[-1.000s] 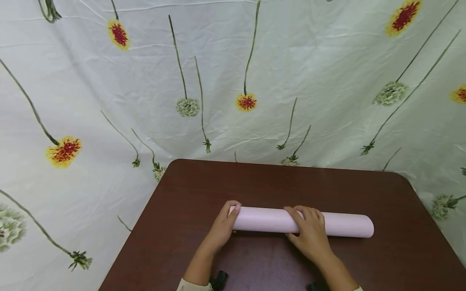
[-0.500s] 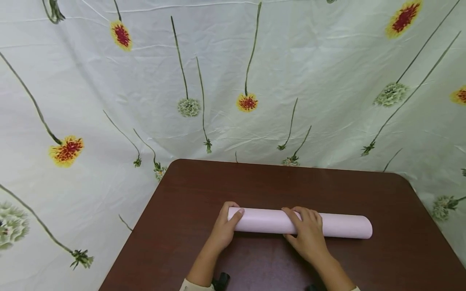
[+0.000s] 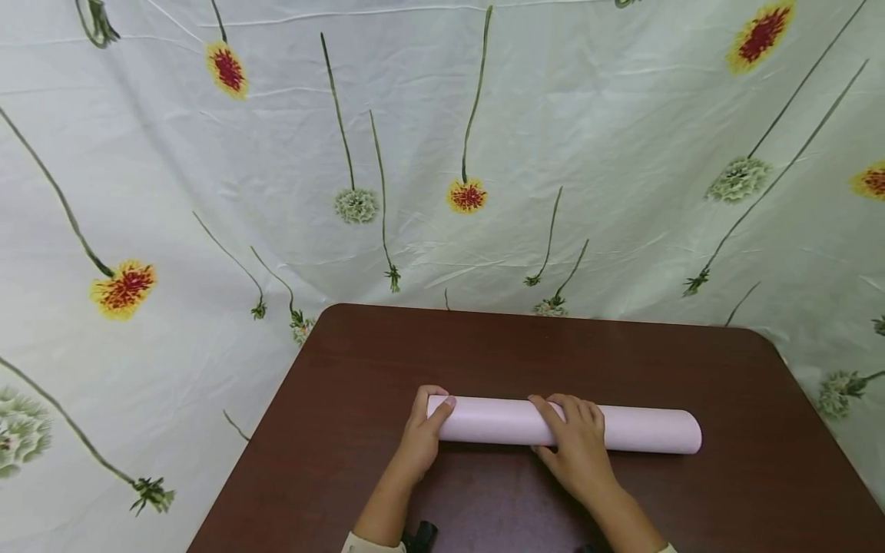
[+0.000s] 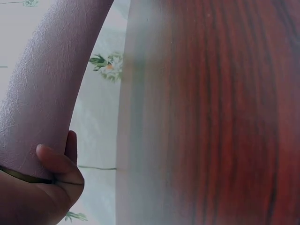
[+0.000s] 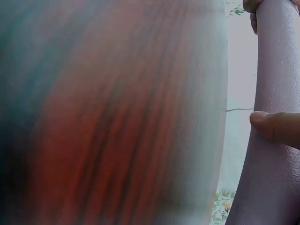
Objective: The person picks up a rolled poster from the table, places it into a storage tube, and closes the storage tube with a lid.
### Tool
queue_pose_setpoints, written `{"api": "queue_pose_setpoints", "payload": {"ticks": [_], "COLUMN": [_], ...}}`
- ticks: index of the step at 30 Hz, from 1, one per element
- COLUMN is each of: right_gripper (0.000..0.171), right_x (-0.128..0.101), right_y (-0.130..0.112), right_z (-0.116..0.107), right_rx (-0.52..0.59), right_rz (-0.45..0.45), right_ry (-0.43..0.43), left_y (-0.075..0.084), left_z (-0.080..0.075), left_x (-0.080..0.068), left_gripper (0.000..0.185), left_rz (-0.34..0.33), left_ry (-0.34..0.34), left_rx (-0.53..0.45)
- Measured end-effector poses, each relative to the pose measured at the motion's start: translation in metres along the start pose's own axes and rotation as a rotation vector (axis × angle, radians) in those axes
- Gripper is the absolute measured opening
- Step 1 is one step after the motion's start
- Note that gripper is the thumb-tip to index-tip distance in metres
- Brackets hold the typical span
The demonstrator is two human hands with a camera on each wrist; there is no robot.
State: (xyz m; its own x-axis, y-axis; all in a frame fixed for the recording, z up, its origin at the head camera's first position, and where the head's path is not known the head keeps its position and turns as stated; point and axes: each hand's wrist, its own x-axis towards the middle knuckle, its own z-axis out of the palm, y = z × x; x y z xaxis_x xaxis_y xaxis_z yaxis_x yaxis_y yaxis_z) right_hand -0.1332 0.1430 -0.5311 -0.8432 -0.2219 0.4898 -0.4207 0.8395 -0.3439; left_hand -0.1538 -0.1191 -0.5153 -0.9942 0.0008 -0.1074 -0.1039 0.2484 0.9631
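Pink roll (image 3: pixel 563 425), lying left-to-right on the near half of the brown surface (image 3: pixel 525 346): left hand (image 3: pixel 422 438) fingers curled round its left end, right hand (image 3: pixel 577 453) fingers draped over its middle; wrist views alone show its leathery grain.

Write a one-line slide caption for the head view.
Left hand grips the end of a pink roll lying on a brown table; right hand rests on its middle.
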Motion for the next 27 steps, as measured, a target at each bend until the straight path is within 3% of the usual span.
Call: {"api": "queue_pose_setpoints", "payload": {"ticks": [9, 16, 20, 27], "right_gripper": [0.089, 0.076, 0.071, 0.064], "right_x": [0.004, 0.005, 0.004, 0.001], "right_y": [0.003, 0.008, 0.012, 0.021], "right_z": [0.001, -0.003, -0.004, -0.009], "right_rx": [0.019, 0.057, 0.062, 0.058], "right_rz": [-0.047, -0.071, -0.057, -0.003], "right_ry": [0.003, -0.009, -0.004, 0.021], "left_y": [0.000, 0.000, -0.003, -0.006], "left_z": [-0.006, -0.012, -0.018, -0.031], "left_x": [0.004, 0.009, 0.011, 0.015], "left_gripper": [0.056, 0.063, 0.067, 0.076], "left_rz": [-0.055, -0.028, -0.037, -0.051], "left_ry": [0.045, 0.083, 0.090, 0.098], "left_rx": [-0.052, -0.050, -0.020, -0.047]}}
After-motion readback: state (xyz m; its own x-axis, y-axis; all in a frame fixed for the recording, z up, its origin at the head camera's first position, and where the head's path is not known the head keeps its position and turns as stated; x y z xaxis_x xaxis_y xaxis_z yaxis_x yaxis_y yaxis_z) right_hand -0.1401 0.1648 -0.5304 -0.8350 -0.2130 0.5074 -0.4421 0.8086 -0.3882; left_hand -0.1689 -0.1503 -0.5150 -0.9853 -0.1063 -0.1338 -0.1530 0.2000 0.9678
